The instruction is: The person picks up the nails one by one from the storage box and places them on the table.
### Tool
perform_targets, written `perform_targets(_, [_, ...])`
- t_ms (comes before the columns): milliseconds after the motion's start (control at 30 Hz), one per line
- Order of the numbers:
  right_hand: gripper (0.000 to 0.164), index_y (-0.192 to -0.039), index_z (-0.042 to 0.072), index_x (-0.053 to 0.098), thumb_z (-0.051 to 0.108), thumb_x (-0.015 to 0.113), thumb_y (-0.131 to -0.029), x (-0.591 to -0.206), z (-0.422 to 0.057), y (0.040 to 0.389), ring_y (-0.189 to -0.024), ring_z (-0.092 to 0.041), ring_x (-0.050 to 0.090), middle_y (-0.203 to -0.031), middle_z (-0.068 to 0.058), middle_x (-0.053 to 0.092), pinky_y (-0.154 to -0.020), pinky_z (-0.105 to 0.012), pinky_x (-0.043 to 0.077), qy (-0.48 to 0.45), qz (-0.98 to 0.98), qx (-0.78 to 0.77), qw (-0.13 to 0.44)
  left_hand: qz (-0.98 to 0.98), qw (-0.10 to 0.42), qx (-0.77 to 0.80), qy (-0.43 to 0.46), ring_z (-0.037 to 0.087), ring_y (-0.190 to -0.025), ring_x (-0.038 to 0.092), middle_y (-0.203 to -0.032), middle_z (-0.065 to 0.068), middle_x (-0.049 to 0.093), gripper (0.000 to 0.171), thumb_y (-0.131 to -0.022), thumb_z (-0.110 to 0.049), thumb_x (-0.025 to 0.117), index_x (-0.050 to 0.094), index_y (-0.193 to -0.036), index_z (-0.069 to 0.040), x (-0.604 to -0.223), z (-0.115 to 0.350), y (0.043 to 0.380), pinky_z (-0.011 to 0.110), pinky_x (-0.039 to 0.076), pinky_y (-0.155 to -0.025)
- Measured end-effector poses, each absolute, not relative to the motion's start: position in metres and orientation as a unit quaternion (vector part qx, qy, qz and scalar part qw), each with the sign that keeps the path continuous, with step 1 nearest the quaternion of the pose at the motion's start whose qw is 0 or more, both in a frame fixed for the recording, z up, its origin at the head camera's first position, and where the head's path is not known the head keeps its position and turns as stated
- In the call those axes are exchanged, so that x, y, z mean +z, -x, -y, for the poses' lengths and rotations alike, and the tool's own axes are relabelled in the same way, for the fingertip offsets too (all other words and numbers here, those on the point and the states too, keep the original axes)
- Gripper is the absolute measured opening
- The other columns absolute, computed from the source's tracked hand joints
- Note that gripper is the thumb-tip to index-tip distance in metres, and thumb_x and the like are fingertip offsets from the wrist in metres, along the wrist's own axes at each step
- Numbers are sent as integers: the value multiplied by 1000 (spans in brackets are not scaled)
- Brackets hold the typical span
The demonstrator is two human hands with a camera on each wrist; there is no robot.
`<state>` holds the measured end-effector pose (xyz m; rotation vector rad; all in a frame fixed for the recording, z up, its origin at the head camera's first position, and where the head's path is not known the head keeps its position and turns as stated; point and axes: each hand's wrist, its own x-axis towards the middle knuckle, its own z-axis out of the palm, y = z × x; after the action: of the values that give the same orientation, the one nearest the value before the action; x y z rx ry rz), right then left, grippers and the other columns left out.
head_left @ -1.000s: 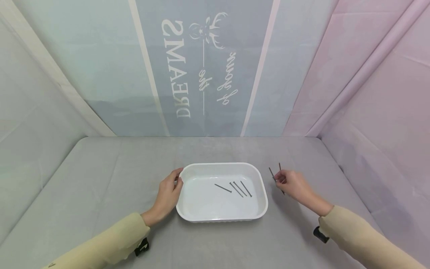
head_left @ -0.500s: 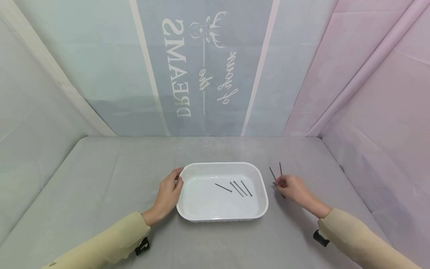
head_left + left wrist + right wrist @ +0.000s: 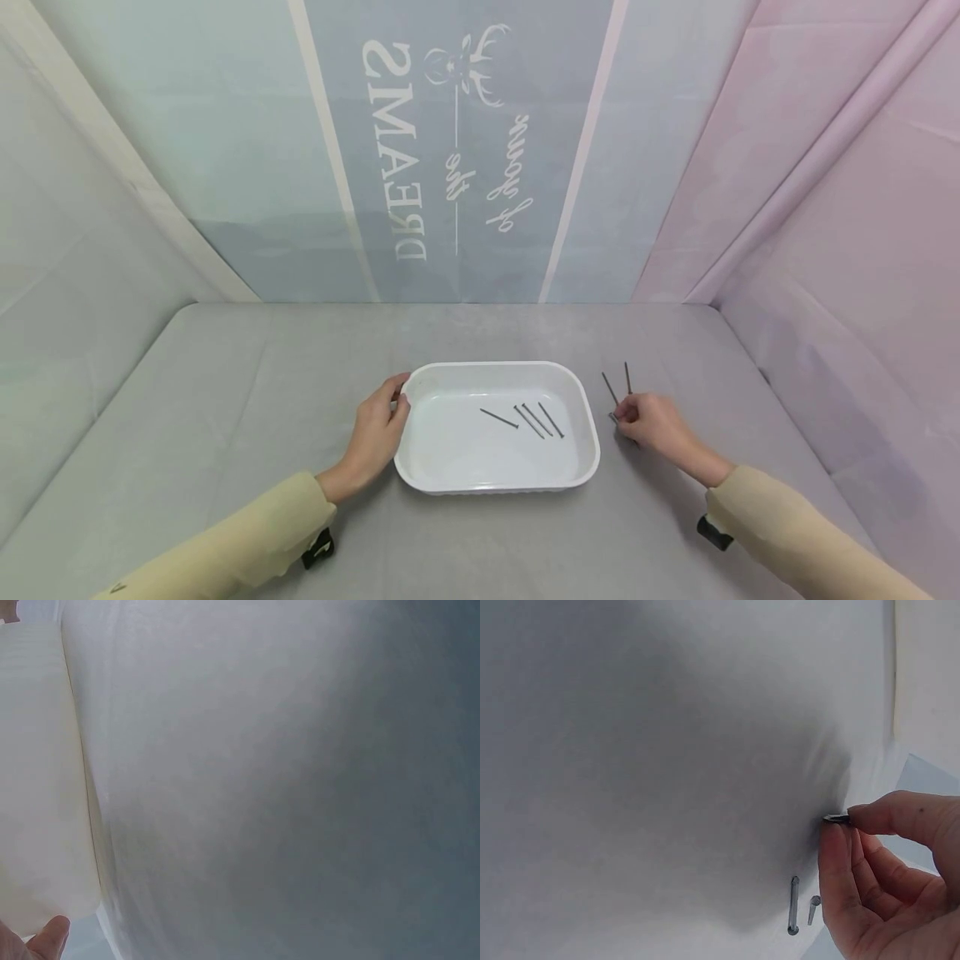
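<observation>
A white baking dish (image 3: pixel 480 467) stands on the grey cloth, with several dark nails (image 3: pixel 536 421) lying in its right half. My left hand (image 3: pixel 378 425) grips the dish's left rim, the thumb inside; only its fingertips show at the lower left of the left wrist view. To the right of the dish, my right hand (image 3: pixel 651 423) pinches a nail (image 3: pixel 836 819) between thumb and forefinger, close to the cloth. Most of that nail is hidden by the fingers. Just beyond the hand, two more nails lie on the cloth, a left one (image 3: pixel 609 387) and a right one (image 3: pixel 627 377).
The grey cloth (image 3: pixel 480 550) covers the table around the dish. A printed fabric wall (image 3: pixel 465 283) rises behind it, with pale side walls (image 3: pixel 862 333) to left and right.
My right hand has shifted slightly towards me with the nail between its fingers. The left hand and the dish have stayed in place.
</observation>
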<state>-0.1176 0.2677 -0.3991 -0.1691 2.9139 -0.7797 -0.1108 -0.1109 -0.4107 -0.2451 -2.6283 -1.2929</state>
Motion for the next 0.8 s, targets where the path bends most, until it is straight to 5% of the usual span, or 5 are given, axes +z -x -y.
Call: perform_targets(800, [22,-100,-4,64,6,54,-83,-385,-251,114,-78,-27,64,-91,-18,66,-66,-38,52,60,-958,-268,-78,889,110,-435,87,28,-95,60,-103,19,61,33,-90,-4,44,51,-122,4,-409,111,110,40,50,-77])
